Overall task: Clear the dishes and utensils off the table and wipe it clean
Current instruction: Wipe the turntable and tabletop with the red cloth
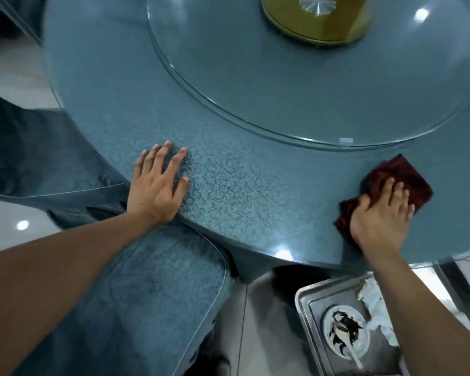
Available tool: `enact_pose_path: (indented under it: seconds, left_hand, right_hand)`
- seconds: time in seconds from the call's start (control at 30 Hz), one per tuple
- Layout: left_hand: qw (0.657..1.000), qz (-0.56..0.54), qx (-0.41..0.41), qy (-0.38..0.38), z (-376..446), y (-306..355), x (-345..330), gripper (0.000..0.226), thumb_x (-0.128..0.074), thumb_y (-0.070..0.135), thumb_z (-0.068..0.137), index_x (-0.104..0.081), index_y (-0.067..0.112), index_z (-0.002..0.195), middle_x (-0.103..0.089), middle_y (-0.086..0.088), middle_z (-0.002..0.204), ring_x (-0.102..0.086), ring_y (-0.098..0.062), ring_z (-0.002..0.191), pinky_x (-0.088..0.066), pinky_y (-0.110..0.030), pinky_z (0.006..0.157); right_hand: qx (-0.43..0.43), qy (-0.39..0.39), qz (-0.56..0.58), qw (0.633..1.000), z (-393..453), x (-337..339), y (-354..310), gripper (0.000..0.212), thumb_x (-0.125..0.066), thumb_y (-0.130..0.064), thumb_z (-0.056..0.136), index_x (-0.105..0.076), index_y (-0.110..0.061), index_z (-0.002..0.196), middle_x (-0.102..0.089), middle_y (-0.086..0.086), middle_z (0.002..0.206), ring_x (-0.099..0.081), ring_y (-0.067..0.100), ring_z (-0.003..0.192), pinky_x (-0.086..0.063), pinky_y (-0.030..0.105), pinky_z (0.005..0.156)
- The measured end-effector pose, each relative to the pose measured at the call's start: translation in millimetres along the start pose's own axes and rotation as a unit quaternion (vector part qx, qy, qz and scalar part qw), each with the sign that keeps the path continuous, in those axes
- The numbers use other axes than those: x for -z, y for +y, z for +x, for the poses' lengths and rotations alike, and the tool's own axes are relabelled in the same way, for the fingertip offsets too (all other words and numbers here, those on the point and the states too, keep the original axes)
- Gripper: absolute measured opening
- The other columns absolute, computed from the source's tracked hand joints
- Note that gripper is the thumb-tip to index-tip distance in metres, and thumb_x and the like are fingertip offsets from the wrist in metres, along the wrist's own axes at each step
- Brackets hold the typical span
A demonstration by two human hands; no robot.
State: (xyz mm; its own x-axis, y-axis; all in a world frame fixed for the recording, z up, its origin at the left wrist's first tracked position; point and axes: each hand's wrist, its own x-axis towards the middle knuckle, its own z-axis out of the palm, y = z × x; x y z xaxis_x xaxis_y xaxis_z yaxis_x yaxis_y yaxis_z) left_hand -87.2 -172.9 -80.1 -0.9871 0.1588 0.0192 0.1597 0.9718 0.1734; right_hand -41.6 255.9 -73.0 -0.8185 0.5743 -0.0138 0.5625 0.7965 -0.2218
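While a dirty white plate [346,331] sits in the steel tray [303,302] at five o'clock, wiping is underway: the right hand [380,221] presses a dark red cloth [399,175] flat at three o'clock on the blue patterned round table [228,185], the left hand [158,185] braces spread at nine. Next, probably sweep toward the clear glass turntable [282,77] at twelve.

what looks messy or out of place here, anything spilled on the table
Nothing spilled shows on the table; the right hand presses a dark red cloth on it. The mess is below: a metal tray holds a plate smeared with dark residue and some crumpled white scraps.
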Motion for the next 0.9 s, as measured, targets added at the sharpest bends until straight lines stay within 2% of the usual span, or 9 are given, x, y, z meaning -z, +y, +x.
enact_pose_path:
  seconds: [0.13,0.23,0.3,0.37,0.47,0.63,0.77,0.9]
  left_hand:
    - [1.000,-0.004,0.004,0.015,2.3,-4.1,-3.5,0.061,-0.029,0.049,0.100,-0.032,0.027,0.157,-0.030,-0.010,0.162,-0.024,-0.032,0.150,-0.012,-0.049,0.125]
    - [1.000,-0.007,0.005,0.020,2.5,-3.9,-5.0,0.058,-0.029,0.045,0.101,-0.036,0.026,0.156,-0.033,-0.010,0.161,-0.027,-0.032,0.149,-0.016,-0.051,0.124]
    - [1.000,-0.013,0.000,0.023,3.1,-6.2,-5.0,0.058,-0.028,0.042,0.101,-0.042,0.021,0.153,-0.036,-0.012,0.160,-0.031,-0.034,0.147,-0.019,-0.052,0.123]
    - [0.999,-0.020,-0.002,0.028,3.5,-7.6,-4.7,0.058,-0.028,0.042,0.101,-0.044,0.018,0.151,-0.037,-0.012,0.160,-0.032,-0.035,0.147,-0.020,-0.052,0.123]
    - [1.000,-0.019,-0.002,0.019,0.8,-6.5,-3.1,0.057,-0.025,0.043,0.103,-0.038,0.025,0.155,-0.034,-0.009,0.161,-0.028,-0.032,0.149,-0.018,-0.051,0.124]
    - [0.999,-0.035,0.005,0.017,0.4,-5.5,-0.4,0.058,-0.024,0.047,0.102,-0.036,0.027,0.156,-0.033,-0.009,0.162,-0.026,-0.032,0.150,-0.015,-0.051,0.124]
    - [0.999,-0.053,-0.003,0.003,2.3,-8.6,4.1,0.060,-0.023,0.053,0.102,-0.037,0.029,0.155,-0.032,-0.008,0.162,-0.025,-0.030,0.149,-0.012,-0.048,0.124]
    - [0.991,-0.085,-0.103,0.011,32.3,-58.7,23.1,0.051,-0.030,0.047,0.100,-0.052,0.023,0.139,-0.051,-0.003,0.142,-0.046,-0.029,0.127,-0.032,-0.046,0.108]
  right_hand:
    - [0.160,0.001,0.005,0.987,-46.0,-37.5,-122.8,0.075,-0.030,-0.043,0.091,-0.026,-0.006,0.157,-0.025,0.016,0.163,-0.022,0.030,0.151,-0.010,0.047,0.125]
    - [0.287,-0.027,0.017,0.957,-102.0,-60.4,-212.6,0.075,-0.026,-0.045,0.091,-0.024,-0.010,0.158,-0.023,0.012,0.164,-0.017,0.025,0.153,-0.006,0.044,0.126]
    - [0.342,-0.063,0.028,0.937,-121.8,-66.5,-245.2,0.075,-0.023,-0.046,0.091,-0.024,-0.013,0.158,-0.022,0.008,0.165,-0.014,0.022,0.154,-0.005,0.043,0.125]
    - [0.366,-0.075,0.024,0.927,-124.8,-66.4,-248.0,0.073,-0.022,-0.046,0.091,-0.024,-0.016,0.158,-0.021,0.005,0.166,-0.013,0.019,0.154,-0.003,0.041,0.126]
    - [0.334,-0.078,0.018,0.939,-118.5,-55.4,-211.5,0.074,-0.020,-0.047,0.091,-0.020,-0.019,0.159,-0.018,0.001,0.167,-0.010,0.016,0.154,-0.001,0.038,0.126]
    - [0.123,0.000,0.017,0.992,-78.5,-40.5,-141.0,0.076,-0.029,-0.049,0.090,-0.025,-0.015,0.158,-0.026,0.007,0.164,-0.020,0.024,0.152,-0.007,0.042,0.126]
    - [0.048,-0.012,-0.004,0.999,-41.2,-43.0,-164.7,0.073,-0.033,-0.046,0.094,-0.025,-0.010,0.157,-0.024,0.012,0.164,-0.015,0.026,0.153,-0.003,0.044,0.125]
    - [0.044,-0.020,-0.022,0.999,-27.2,-51.0,-216.0,0.065,-0.039,-0.041,0.099,-0.031,-0.008,0.154,-0.029,0.018,0.160,-0.019,0.030,0.151,-0.003,0.045,0.125]
